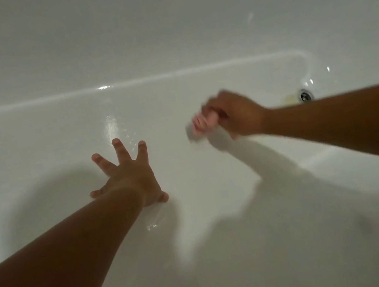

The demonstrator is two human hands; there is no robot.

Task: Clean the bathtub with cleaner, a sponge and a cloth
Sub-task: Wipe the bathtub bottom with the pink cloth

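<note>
Both hands reach into the bathtub (32,145): left of the drain (306,95), the right hand (239,115) clenches a blurred pink thing (199,124), sponge or cloth; farther left, the left hand (131,179) lies spread flat.

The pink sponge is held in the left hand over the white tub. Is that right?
No. The head view shows the pink sponge held in the right hand over the white tub; the left hand is spread flat on it.
</note>
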